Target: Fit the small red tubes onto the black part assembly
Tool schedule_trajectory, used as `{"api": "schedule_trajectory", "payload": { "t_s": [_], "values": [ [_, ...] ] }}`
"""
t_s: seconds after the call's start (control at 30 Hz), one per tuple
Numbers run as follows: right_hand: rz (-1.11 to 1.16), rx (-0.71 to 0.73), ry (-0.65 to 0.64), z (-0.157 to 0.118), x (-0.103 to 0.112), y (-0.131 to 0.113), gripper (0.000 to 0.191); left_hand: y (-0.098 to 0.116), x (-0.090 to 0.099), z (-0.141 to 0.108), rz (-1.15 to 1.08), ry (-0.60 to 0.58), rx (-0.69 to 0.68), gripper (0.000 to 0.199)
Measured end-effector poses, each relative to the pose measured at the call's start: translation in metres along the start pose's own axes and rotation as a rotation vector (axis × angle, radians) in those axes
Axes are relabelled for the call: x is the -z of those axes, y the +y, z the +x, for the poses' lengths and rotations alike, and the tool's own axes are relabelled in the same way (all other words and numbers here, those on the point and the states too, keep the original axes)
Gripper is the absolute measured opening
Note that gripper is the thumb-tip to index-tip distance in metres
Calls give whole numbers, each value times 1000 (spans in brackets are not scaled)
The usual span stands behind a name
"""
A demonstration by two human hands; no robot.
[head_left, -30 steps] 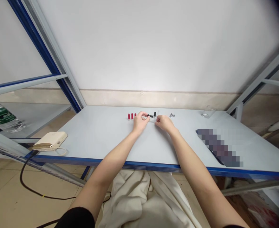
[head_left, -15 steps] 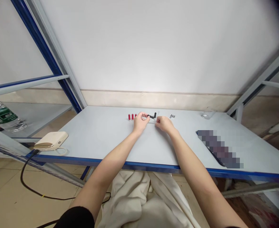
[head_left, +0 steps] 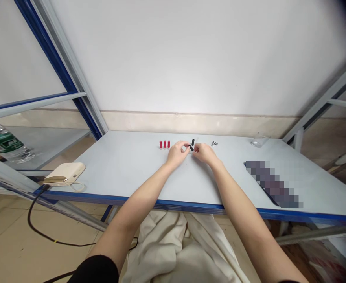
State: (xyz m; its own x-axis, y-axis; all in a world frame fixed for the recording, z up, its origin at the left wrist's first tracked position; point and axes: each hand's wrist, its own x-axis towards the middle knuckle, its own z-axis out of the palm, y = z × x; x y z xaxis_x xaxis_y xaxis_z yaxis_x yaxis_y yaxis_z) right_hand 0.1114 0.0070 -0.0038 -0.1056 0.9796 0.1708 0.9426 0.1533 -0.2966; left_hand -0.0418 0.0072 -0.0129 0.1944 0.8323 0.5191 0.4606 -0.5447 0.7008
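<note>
My left hand [head_left: 178, 153] is closed in a pinch on a small black tube [head_left: 191, 148], which slants between my two hands. Close beside it, my right hand [head_left: 203, 152] is also pinched shut. Whatever its fingertips hold is too small and hidden to name. Just behind the hands a second black tube [head_left: 193, 142] stands upright, with a thin clear piece [head_left: 197, 139] to its right. Three short red cylinders with pale bottoms [head_left: 164, 144] stand in a row left of my left hand. Several small shiny metal pieces [head_left: 214, 144] lie right of my right hand.
A clear cup [head_left: 259, 140] lies at the table's back right, and a dark, pixelated flat object [head_left: 271, 184] nearer the right front. On the left sit a cream-coloured box [head_left: 65, 174] with a cable and, beyond the frame post, a water bottle [head_left: 6, 143]. The blue table edge [head_left: 187, 205] runs in front.
My left hand has moved slightly right, bringing the black tube against the right hand's fingertips. The tube now points more downward. All three red cylinders show fully.
</note>
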Motion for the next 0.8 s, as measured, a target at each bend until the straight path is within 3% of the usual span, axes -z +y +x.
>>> {"api": "schedule_trajectory", "payload": {
  "t_s": [0.17,0.47,0.63,0.8],
  "values": [
    [79,-31,12,0,0,-1,14,0,-2,-4,36,-111,-45,31],
    [99,-14,21,4,-5,-2,14,4,1,1,-44,39,80,11],
    [96,-6,26,4,-3,-5,15,8,5,2,-162,22,230,8],
    [107,-8,18,3,-4,-5,15,7,6,2,-206,-1,222,4]
  ]
}}
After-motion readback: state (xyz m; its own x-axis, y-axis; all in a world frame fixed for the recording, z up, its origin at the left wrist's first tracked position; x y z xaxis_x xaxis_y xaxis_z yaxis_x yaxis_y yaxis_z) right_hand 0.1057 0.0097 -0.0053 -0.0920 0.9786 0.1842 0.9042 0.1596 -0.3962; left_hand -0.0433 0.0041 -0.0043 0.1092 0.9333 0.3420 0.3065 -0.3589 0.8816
